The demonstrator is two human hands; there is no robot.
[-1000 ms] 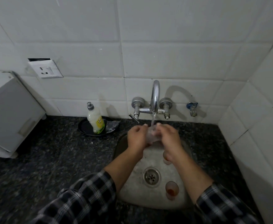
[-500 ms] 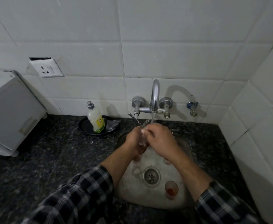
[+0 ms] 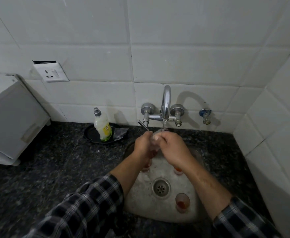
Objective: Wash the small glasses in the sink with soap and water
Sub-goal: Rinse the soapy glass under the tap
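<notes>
My left hand (image 3: 143, 145) and my right hand (image 3: 174, 148) close together around a small clear glass (image 3: 155, 140) under the running tap (image 3: 165, 103), above the steel sink (image 3: 161, 213). Water falls onto the glass, which is mostly hidden by my fingers. Another small glass (image 3: 182, 202) with reddish residue stands near the drain at the front right. Two more glasses with reddish residue, one (image 3: 177, 170) under my right wrist and one (image 3: 146, 166) under my left wrist, are partly hidden. A soap bottle (image 3: 103, 125) stands on a black dish left of the tap.
Dark speckled granite counter (image 3: 58, 169) surrounds the sink. A white appliance (image 3: 12, 117) sits at the far left. A wall socket (image 3: 50, 73) is on the tiled wall. A small blue-handled valve (image 3: 205, 115) sits right of the tap. The tiled side wall (image 3: 278, 143) closes the right.
My hands have come closer together around the glass and shifted slightly toward the tap; my right hand now covers more of it.
</notes>
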